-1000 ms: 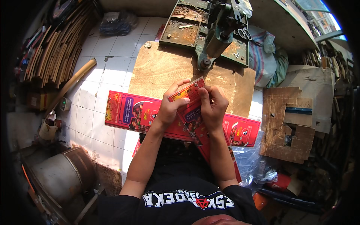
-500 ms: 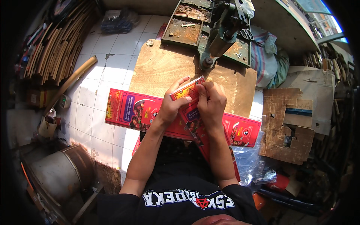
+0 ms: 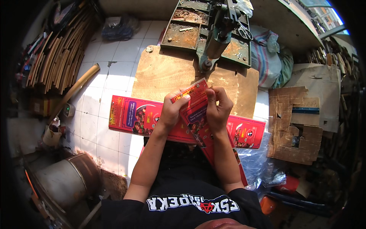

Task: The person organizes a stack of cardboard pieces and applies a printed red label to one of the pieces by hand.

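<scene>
My left hand (image 3: 172, 108) is closed on the upper part of a long red printed strip (image 3: 196, 121), its thumb lying over the front face. The strip slants from between my hands down toward my lap, and small round metal-looking spots show near its top end. Beside the top right corner, my right hand (image 3: 218, 110) is pinched, thumb against forefinger; a tiny thing seems to show at the fingertips, too small to name. Under my forearms lies a stack of similar red strips (image 3: 131, 116), crosswise over the near edge of a wooden board (image 3: 164, 72).
A dark metal press (image 3: 215, 47) stands beyond the board, between compartmented trays (image 3: 182, 36) with small parts. Scissors (image 3: 245, 32) lie on the right tray. Cut cardboard (image 3: 280, 133) and clear plastic (image 3: 253, 164) are at right; a metal drum (image 3: 63, 179) and bamboo pole (image 3: 80, 87) at left.
My right hand has come away from the strip's top end, where its thumb was pressed, and now pinches just beside the corner. The left hand keeps its hold. The view has shifted slightly.
</scene>
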`<state>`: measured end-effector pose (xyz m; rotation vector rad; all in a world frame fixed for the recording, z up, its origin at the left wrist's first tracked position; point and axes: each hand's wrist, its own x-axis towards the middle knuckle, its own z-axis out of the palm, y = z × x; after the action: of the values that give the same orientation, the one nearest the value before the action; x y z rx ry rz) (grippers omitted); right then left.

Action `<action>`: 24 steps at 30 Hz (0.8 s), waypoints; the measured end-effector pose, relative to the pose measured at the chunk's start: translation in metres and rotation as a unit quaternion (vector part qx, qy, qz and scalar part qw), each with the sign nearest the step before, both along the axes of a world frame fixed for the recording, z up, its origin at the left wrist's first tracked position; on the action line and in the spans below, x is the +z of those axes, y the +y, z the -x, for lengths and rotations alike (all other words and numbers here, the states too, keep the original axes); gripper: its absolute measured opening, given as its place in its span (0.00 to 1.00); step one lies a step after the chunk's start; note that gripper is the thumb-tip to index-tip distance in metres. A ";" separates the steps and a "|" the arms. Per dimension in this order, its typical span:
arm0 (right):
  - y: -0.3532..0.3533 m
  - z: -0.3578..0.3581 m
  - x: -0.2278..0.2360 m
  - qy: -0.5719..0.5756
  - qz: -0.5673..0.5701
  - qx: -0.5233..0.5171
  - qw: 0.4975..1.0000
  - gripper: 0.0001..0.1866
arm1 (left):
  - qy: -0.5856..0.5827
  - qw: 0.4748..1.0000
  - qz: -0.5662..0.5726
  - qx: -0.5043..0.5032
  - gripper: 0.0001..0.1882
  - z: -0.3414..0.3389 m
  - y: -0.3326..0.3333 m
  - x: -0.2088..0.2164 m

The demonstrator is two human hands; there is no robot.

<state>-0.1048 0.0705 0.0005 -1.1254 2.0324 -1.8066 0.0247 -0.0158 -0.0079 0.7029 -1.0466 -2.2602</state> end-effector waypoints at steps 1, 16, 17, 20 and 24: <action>0.000 0.000 0.001 0.000 0.001 -0.002 1.000 0.11 | -0.011 1.000 0.015 0.005 0.15 -0.003 -0.001 -0.007; -0.002 -0.002 0.000 -0.021 0.004 -0.007 1.000 0.11 | 0.056 0.990 0.028 0.126 0.07 0.009 0.002 -0.023; -0.002 -0.002 0.000 -0.020 0.004 -0.006 1.000 0.11 | 0.060 0.989 0.027 0.133 0.08 0.009 0.003 -0.023; -0.001 0.000 0.001 -0.026 0.000 -0.007 1.000 0.11 | 0.045 0.996 0.004 0.078 0.18 0.011 0.004 0.010; -0.003 -0.002 0.005 0.001 -0.017 -0.002 1.000 0.09 | 0.046 0.998 -0.011 0.033 0.25 0.004 0.000 0.003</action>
<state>-0.1024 0.0679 0.0058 -1.1156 2.0592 -1.7669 0.0204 -0.0161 -0.0051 0.6276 -0.9421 -2.2278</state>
